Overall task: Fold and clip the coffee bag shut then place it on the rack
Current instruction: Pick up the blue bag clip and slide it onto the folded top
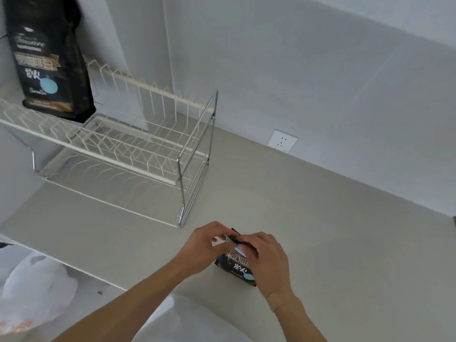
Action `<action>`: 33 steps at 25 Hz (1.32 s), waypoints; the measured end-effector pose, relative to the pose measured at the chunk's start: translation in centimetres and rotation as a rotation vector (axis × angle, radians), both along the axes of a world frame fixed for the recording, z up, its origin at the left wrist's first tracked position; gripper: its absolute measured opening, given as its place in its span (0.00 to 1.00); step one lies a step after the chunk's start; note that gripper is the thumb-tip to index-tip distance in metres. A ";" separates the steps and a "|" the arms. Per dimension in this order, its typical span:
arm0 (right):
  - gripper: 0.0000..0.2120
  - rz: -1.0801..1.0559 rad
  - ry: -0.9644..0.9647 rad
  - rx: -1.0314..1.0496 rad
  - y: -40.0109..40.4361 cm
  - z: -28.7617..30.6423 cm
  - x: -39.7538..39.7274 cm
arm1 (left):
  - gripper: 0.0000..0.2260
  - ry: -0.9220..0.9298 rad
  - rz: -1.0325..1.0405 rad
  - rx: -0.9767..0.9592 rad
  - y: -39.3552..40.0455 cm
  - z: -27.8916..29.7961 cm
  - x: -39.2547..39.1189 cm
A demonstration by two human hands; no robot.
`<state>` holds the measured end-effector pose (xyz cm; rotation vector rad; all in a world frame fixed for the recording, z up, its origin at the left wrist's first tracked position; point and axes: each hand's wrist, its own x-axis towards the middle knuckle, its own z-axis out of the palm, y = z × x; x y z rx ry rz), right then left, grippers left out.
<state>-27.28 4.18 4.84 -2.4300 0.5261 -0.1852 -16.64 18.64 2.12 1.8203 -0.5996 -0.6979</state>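
I am watching both hands working at the top of the coffee bag (pixel 235 264), which is standing upright on the desk (pixel 320 230), near its front edge and well apart from the rack (pixel 138 144). The left hand (pixel 206 245) is pinching the folded top edge; the right hand (pixel 267 260) is closing around the bag's upper right side. I cannot tell whether a clip is in either hand.

Fault risks, as I am judging them:
- The fold is springing open if the pinch loosens before a clip is biting.
- The bag is tipping under downward pressure.
- Another bag (pixel 49 58) is already occupying the rack's upper left end, so placement is needing the free wires.
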 end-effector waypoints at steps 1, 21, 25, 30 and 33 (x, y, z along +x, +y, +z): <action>0.06 0.006 0.016 -0.001 -0.1 -0.1 0.0 | 0.10 0.006 0.016 -0.008 0.1 -0.1 0.0; 0.07 -0.058 -0.061 0.102 0.7 -0.4 0.2 | 0.07 0.121 0.113 -0.097 0.4 -1.1 -1.0; 0.08 -0.070 -0.084 0.098 1.0 -0.6 0.2 | 0.06 0.128 0.123 -0.050 0.4 -1.5 -1.1; 0.15 -0.051 -0.049 0.117 0.3 -0.2 -0.6 | 0.05 0.000 0.041 0.060 0.8 -2.0 -0.9; 0.11 -0.007 0.021 0.135 -0.3 0.0 -0.8 | 0.08 -0.079 -0.020 0.101 1.3 -1.8 -0.3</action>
